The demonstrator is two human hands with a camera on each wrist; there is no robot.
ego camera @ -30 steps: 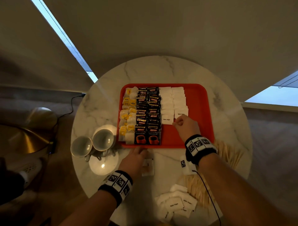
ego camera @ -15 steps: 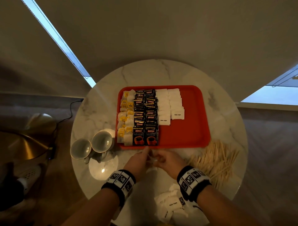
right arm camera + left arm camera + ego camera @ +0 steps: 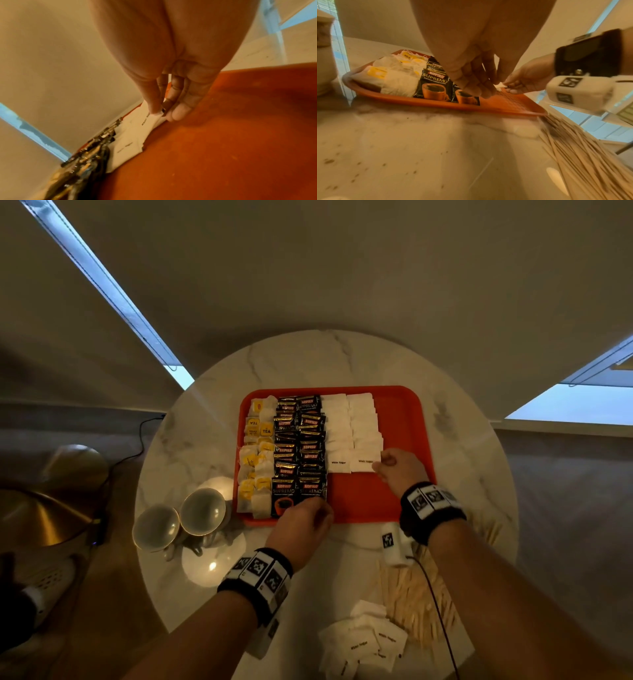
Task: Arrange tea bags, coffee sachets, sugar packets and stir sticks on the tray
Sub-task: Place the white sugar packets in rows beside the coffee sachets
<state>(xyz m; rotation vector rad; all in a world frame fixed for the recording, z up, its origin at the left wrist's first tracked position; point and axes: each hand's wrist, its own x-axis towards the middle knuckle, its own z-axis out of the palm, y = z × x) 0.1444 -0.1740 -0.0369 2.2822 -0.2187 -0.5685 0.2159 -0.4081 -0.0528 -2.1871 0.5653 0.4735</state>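
Observation:
A red tray (image 3: 400, 422) on the round marble table holds columns of tea bags (image 3: 257, 453), black coffee sachets (image 3: 301, 446) and white sugar packets (image 3: 349, 426). My right hand (image 3: 378, 465) pinches a sugar packet (image 3: 361, 462) at the near end of the right sugar column; the right wrist view shows thumb and fingers on its corner (image 3: 154, 117), low over the tray (image 3: 240, 135). My left hand (image 3: 320, 506) hangs over the tray's near rim beside the front coffee sachet (image 3: 433, 86), fingers loosely curled and holding nothing (image 3: 476, 83). Wooden stir sticks (image 3: 418, 604) lie on the table.
Several loose sugar packets (image 3: 363, 642) lie near the table's front edge. Two cups (image 3: 156, 527) (image 3: 202, 511) and a saucer (image 3: 209, 566) stand left of the tray. The tray's right third (image 3: 411, 460) is bare red plastic. A lamp and cable sit on the floor at left.
Both hands were together at the table just in front of the tray. My right hand has carried a sugar packet onto the right column; my left has moved up to the tray's near rim.

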